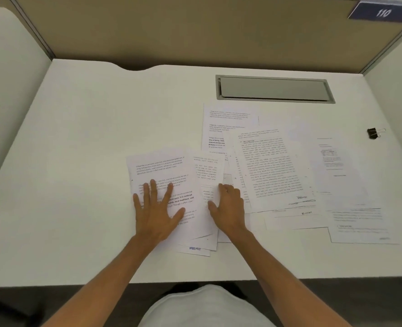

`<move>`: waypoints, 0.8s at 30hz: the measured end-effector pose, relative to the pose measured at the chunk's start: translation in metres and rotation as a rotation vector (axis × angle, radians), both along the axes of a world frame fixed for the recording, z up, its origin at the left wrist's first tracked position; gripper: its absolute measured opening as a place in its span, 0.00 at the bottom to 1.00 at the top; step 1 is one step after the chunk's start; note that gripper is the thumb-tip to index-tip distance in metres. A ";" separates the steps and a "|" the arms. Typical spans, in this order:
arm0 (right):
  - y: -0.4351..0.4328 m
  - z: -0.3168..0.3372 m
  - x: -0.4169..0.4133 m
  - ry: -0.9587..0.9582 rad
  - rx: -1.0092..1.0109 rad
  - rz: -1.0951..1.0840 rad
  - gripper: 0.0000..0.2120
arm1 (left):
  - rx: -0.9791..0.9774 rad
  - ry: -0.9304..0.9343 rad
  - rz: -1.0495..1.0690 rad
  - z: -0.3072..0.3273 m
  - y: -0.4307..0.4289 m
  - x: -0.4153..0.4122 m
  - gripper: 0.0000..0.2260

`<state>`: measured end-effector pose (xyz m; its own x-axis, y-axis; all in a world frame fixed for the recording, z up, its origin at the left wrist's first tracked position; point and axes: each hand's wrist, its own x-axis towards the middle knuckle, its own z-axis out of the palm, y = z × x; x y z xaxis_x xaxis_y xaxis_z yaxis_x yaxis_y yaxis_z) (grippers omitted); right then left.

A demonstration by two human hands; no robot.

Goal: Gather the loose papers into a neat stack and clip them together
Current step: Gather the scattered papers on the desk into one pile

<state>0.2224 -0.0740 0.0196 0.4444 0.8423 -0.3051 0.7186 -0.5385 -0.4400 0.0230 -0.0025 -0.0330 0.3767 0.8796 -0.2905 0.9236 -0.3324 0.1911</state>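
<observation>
Several printed white papers lie scattered over the white desk (pixel 77 142). A small overlapping pile (pixel 162 168) sits in the middle, and my left hand (pixel 156 208) presses flat on its top sheet with fingers spread. My right hand (pixel 228 206) rests beside it on a smaller sheet (pixel 207 168), fingers curled on the paper's edge. More sheets (pixel 270 166) spread to the right, one (pixel 228 123) further back and others (pixel 358 220) at the far right. A black binder clip (pixel 373 133) lies alone near the right edge, far from both hands.
A grey cable hatch (pixel 274 88) is set into the desk behind the papers. Tan partition walls (pixel 195 29) enclose the desk at the back and sides, with a blue sign reading 110 (pixel 382 13) at the top right. The desk's front edge runs just above my lap.
</observation>
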 end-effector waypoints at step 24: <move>0.031 -0.003 -0.003 0.593 0.085 -0.747 0.07 | -0.424 -0.601 0.721 0.042 0.051 -0.008 0.30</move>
<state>0.2197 -0.0430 0.0167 0.6684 0.4338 -0.6042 -0.1499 -0.7171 -0.6807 0.0145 0.0488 0.0090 -0.0145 0.8233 -0.5675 0.5901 0.4652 0.6598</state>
